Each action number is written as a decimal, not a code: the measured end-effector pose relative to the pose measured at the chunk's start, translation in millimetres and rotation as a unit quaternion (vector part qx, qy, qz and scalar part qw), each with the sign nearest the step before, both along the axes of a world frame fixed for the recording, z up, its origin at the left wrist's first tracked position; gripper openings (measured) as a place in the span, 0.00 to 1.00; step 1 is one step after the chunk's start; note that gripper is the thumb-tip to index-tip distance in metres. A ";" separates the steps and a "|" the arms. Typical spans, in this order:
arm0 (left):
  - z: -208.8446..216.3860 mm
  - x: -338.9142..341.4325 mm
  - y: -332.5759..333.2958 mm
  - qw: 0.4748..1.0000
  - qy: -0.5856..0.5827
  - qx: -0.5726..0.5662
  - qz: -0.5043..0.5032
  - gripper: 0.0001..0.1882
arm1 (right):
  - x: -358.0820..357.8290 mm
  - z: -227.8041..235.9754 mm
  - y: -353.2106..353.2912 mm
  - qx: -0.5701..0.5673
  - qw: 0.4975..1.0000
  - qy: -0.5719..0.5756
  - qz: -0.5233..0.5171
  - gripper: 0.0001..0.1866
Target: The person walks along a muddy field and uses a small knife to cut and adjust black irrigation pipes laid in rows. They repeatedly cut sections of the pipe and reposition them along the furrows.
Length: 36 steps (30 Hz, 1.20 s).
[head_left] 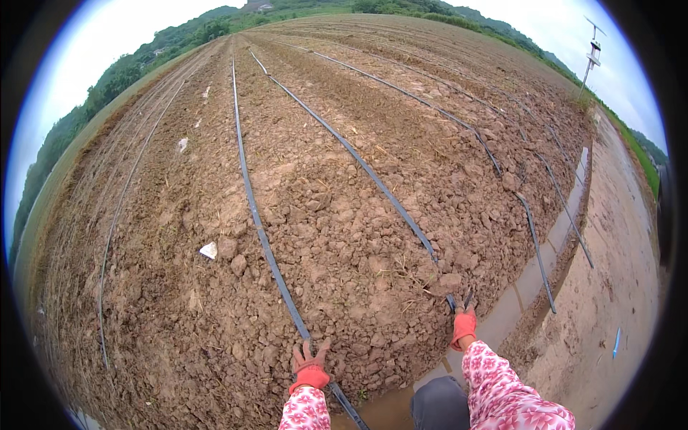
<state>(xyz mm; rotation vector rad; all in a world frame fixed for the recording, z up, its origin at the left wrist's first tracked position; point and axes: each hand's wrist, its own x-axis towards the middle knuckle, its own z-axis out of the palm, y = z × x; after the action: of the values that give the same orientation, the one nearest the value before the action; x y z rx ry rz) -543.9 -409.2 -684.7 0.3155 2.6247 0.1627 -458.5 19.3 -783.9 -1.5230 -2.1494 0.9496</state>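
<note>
My left hand point(309, 367), in a soiled work glove with a red cuff, reaches down with its fingers spread. It is over or against a flat black drip hose point(276, 276), which runs from far up the field and passes beneath or beside the hand toward the bottom edge. My right hand point(464, 326), gloved alike, is by the near end of a second drip hose point(369, 175). Soil clods cover part of that hose just before the hand. A short dark, narrow piece stands up at the right fingertips; its kind is too small to tell, and the fingers look closed around it.
Ploughed brown soil point(215, 301) stretches ahead, with more drip hoses point(530, 222) at the right. A muddy water ditch point(502, 319) borders a concrete path point(602, 287). A white scrap point(208, 250) lies on the soil. My knee point(439, 405) shows below; a pole-mounted device point(593, 54) stands far right.
</note>
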 end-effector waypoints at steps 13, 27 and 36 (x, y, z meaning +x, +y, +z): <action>-10.4 0.4 -6.8 0.950 -0.112 0.158 0.246 0.52 | -17.5 12.0 11.7 0.076 0.974 -0.185 0.104 0.20; -2.6 -2.0 0.0 0.997 -0.059 0.028 0.039 0.49 | -35.6 38.7 10.1 -0.047 0.992 -0.070 0.090 0.24; -28.7 -7.6 -4.0 0.999 -0.045 0.008 -0.004 0.49 | -27.2 -32.7 44.1 -0.113 0.987 0.090 0.073 0.17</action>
<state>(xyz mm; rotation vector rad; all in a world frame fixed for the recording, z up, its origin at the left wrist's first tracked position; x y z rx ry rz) -551.4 -413.2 -713.4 0.3164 2.5349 0.1896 -485.7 63.3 -816.6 -1.3289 -2.1036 1.3659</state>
